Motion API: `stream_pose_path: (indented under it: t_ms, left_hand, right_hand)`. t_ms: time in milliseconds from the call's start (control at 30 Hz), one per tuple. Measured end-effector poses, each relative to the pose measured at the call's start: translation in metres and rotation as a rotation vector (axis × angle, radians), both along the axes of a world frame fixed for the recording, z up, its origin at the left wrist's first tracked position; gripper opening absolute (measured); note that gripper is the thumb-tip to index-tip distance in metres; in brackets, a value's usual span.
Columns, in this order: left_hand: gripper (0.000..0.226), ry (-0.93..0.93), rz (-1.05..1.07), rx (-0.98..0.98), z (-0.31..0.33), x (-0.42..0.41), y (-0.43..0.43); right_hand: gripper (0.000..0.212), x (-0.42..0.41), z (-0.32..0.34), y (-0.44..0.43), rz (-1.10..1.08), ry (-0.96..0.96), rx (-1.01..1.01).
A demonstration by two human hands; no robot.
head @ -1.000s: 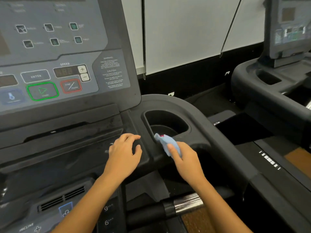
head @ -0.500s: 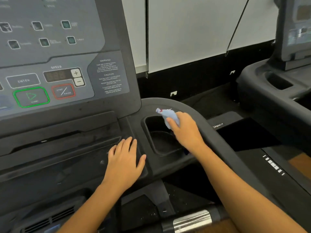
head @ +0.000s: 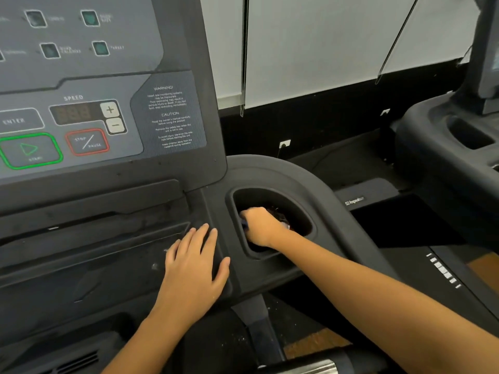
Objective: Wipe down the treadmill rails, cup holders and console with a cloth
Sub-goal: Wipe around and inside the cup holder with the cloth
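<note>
The treadmill console [head: 102,85] with its grey button panel fills the upper left. To its right is the black cup holder [head: 305,209], set in the curved black rail [head: 310,179]. My right hand [head: 260,226] is down inside the cup holder, fingers curled around the blue cloth [head: 244,224]; only a small dark-blue edge of the cloth shows at the hand's left side. My left hand [head: 193,268] lies flat with straight fingers on the black tray surface just left of the cup holder.
A second treadmill [head: 456,147] stands at the right with its own cup holder [head: 469,136]. Between the machines lie dark floor and the neighbouring belt deck [head: 421,238]. A chrome handlebar [head: 305,367] crosses the bottom edge. White blinds [head: 310,47] hang behind.
My right hand moved with the cloth from the cup holder's front rim to its far rim, then down inside it. My left hand stayed flat on the tray surface.
</note>
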State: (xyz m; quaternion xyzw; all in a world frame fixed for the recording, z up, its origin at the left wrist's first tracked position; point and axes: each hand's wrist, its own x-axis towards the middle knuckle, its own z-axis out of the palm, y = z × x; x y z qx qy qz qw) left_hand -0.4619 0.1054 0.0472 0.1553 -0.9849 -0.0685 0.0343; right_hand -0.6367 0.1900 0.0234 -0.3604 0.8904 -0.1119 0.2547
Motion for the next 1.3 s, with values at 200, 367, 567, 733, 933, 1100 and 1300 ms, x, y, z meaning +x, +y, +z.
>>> stream_pose_path:
  t_ms: [200, 367, 567, 733, 933, 1100, 1300]
  left_hand:
    - [0.057, 0.011, 0.002, 0.002, -0.003, 0.0, -0.001]
    - [0.058, 0.009, -0.002, -0.009, -0.006, -0.001, -0.002]
    - [0.061, 0.031, -0.003, 0.016, -0.007, 0.001, -0.003]
    - [0.065, 0.051, -0.001, 0.063, -0.008, 0.001, -0.002]
    - [0.07, 0.068, 0.004, 0.092, -0.009, 0.002, -0.001]
    - [0.073, 0.058, 0.008, 0.115, -0.008, 0.002, -0.001]
    - [0.085, 0.04, 0.012, 0.176, -0.002, 0.003, -0.001]
  right_hand:
    - [0.063, -0.014, 0.013, 0.026, 0.195, -0.207, 0.355]
    - [0.071, -0.003, 0.018, 0.013, 0.183, -0.104, 0.379]
    - [0.073, -0.003, 0.023, 0.014, 0.16, -0.015, 0.563]
    - [0.071, -0.002, 0.027, 0.016, 0.107, -0.032, 0.617]
    - [0.043, 0.007, 0.036, 0.018, 0.182, -0.143, 0.38]
    - [0.034, 0.003, 0.026, 0.03, 0.143, -0.191, 0.332]
    - [0.034, -0.002, 0.037, 0.031, 0.114, -0.238, 0.365]
